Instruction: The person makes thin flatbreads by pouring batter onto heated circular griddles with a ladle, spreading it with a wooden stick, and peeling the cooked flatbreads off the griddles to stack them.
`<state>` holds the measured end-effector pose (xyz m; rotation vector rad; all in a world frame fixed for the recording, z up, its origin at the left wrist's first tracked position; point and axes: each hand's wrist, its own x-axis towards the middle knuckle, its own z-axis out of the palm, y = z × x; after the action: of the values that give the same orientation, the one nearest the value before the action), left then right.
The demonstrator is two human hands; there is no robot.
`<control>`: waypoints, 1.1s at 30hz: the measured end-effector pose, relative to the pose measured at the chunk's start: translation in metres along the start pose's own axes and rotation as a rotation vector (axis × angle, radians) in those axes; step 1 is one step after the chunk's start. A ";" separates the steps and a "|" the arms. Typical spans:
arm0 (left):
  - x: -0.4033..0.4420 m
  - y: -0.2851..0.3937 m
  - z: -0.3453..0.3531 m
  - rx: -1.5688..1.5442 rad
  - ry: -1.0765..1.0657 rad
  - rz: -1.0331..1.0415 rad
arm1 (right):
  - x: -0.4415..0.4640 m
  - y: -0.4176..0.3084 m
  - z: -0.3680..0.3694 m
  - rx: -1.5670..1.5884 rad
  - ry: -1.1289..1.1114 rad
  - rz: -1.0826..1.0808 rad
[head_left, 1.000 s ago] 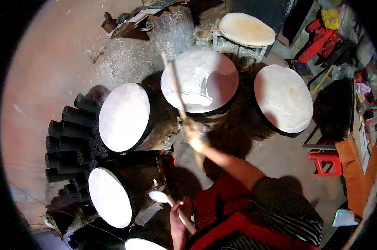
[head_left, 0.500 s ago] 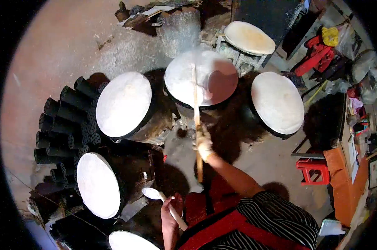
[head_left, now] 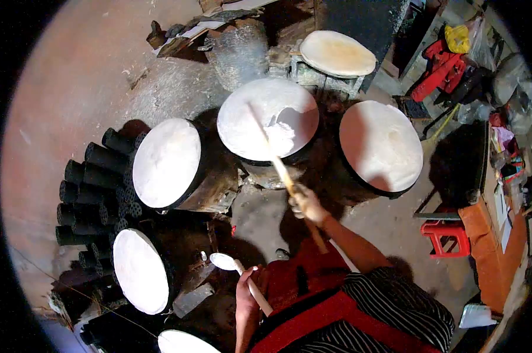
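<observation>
My right hand [head_left: 309, 205] is closed around a long wooden stick [head_left: 280, 167]. The stick's far end reaches over the middle round pan [head_left: 236, 126], which has a white layer on top with a bright wet-looking patch. A dark shadow falls on that layer's right side. Lower left, my left hand [head_left: 246, 288] grips the pale handle of a ladle [head_left: 223, 261] whose bowl looks white. Other white-topped round pans stand around: one at left [head_left: 166, 163], one at right [head_left: 381, 147], one at lower left [head_left: 141, 271] and one at the bottom edge [head_left: 186, 342].
Black honeycomb coal briquettes [head_left: 89, 194] are stacked at left. A round, flat yellowish-white disc [head_left: 338, 54] rests on a block at the back. A red stool [head_left: 446, 239] stands at right beside an orange-covered table [head_left: 483, 253]. Bags and a broom [head_left: 445, 126] lie upper right.
The stick has swung so that it slants, its far end now farther left on the middle pan. My right hand has shifted right. The bright patch on the white layer looks different.
</observation>
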<state>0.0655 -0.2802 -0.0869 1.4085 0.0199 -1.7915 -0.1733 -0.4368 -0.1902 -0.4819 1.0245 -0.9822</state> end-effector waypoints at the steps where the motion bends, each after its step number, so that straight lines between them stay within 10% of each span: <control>1: 0.001 -0.004 0.006 0.058 -0.021 0.055 | -0.001 -0.007 -0.022 -0.082 0.050 -0.001; 6: 0.010 -0.011 0.050 -0.068 0.002 -0.024 | 0.030 -0.042 -0.048 0.045 0.182 -0.066; 10: 0.030 -0.022 0.066 -0.171 -0.094 -0.046 | 0.013 -0.047 -0.042 -0.074 -0.189 0.095; 19: 0.054 -0.051 0.101 -0.540 -0.221 -0.104 | 0.074 -0.117 -0.133 -0.008 0.119 0.074; 24: 0.046 -0.046 0.112 -0.486 -0.247 -0.042 | 0.133 -0.107 -0.081 -0.025 0.312 -0.266; 28: 0.037 -0.031 0.120 -0.305 -0.081 0.099 | 0.141 -0.067 -0.091 -0.751 0.316 -0.512; 33: 0.035 -0.019 0.109 -0.059 0.053 0.245 | 0.082 -0.053 -0.069 -0.232 0.444 -0.905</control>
<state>-0.0338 -0.3411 -0.0840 1.3545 -0.0685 -1.5404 -0.2439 -0.5274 -0.2241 -0.9943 1.3531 -1.8388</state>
